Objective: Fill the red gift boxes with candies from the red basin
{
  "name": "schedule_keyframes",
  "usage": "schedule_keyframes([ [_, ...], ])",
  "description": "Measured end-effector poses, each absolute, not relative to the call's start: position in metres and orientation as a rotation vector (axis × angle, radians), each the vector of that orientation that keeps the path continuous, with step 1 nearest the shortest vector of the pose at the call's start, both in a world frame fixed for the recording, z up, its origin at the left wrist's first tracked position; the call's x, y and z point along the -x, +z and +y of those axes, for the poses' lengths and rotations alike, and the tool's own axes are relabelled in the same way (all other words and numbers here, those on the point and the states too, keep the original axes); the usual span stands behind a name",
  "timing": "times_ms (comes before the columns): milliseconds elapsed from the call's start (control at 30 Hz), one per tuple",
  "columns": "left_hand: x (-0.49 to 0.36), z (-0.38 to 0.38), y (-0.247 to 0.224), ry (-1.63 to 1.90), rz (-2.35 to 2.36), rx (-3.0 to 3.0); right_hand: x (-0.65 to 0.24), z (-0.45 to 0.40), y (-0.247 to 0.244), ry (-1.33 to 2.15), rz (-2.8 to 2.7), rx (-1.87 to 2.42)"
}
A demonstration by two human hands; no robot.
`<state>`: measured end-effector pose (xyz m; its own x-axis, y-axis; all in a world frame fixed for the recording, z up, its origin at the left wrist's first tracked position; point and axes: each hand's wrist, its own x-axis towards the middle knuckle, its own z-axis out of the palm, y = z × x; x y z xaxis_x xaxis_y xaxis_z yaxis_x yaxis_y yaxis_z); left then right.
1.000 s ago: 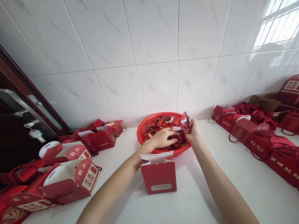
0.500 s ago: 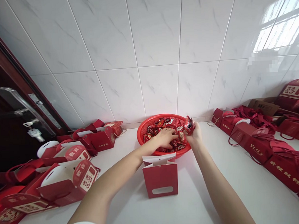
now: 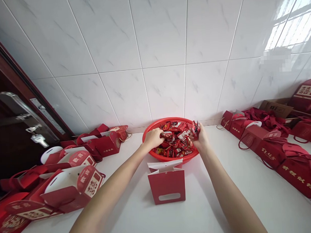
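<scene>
A red plastic basket (image 3: 145, 139) full of red-wrapped candies (image 3: 178, 143) stands against the tiled wall. Over its left side is my left hand (image 3: 153, 138), fingers closed in a pinch on a wrapped candy (image 3: 167, 134). At the basket's right rim, my right hand (image 3: 201, 138) is wrapped round a few red candy packets (image 3: 195, 129), which stick up above the fingers. Just in front of the basket, an upright red paper box (image 3: 166, 184) stands with its top open and an oval cutout near its bottom.
Rows of red gift boxes (image 3: 71, 187) with open lids cover the left side, beside a dark door with keys (image 3: 37, 137) in its lock. More red boxes (image 3: 269, 150) line the right, with red bags (image 3: 266, 121) and a brown carton (image 3: 276, 109) behind them.
My left hand has moved left from the middle of the candies to the basket's left side and closed on a candy. My right hand stays at the right rim, still holding its packets.
</scene>
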<state>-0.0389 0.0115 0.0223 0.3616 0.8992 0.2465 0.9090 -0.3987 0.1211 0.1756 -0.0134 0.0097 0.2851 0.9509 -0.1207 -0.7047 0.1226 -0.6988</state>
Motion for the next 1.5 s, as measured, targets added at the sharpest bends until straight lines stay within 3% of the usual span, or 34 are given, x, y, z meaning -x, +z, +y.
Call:
schedule_keyframes([
  [267,0.045,0.019,0.018,-0.74,-1.976,2.345,-0.169,-0.017,0.016,1.305,-0.303,0.847],
  [600,0.039,0.016,0.012,-0.964,-1.386,2.682,-0.165,-0.022,0.019,1.302,-0.314,0.883],
  [867,0.033,0.008,0.016,-0.375,-1.112,2.992,-0.165,-0.022,0.019,1.289,-0.336,0.871],
  [1100,0.032,0.01,0.017,-0.177,-1.147,3.062,-0.165,-0.023,0.019,1.282,-0.337,0.874],
  [1300,0.03,0.009,0.018,-0.204,-1.232,3.044,-0.165,-0.023,0.017,1.278,-0.362,0.87],
  [1500,0.028,0.006,0.019,-0.465,-1.434,2.908,-0.166,-0.023,0.016,1.281,-0.407,0.863],
])
